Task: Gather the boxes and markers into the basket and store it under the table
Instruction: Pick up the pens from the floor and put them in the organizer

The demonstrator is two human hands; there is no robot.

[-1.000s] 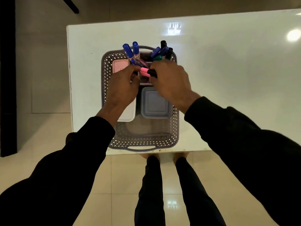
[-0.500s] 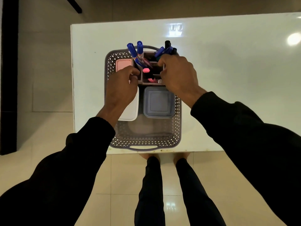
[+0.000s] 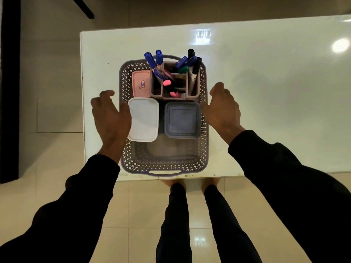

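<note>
A grey perforated basket [image 3: 165, 168] stands on the white table [image 3: 266, 92] near its front edge. Inside it are a pink box [image 3: 140, 83], a white box [image 3: 143, 119], a grey-blue box [image 3: 181, 120] and a divided holder [image 3: 193, 92] full of markers: blue markers [image 3: 153, 60], a pink marker [image 3: 167, 82], dark ones at the right. My left hand [image 3: 110, 118] hovers at the basket's left side, fingers spread and relaxed, thumb over the rim. My right hand [image 3: 223, 108] is at the right side, likewise spread and holding nothing.
The table's left edge [image 3: 82, 95] lies close to the basket. Beyond it and in front is tiled floor [image 3: 144, 205]. My legs and feet [image 3: 176, 215] stand right at the table's front edge. A dark wall strip [image 3: 9, 88] runs down the far left.
Both hands have left the marker holder and moved apart and back to the basket's two sides. The pink marker they handled now stands in the holder.
</note>
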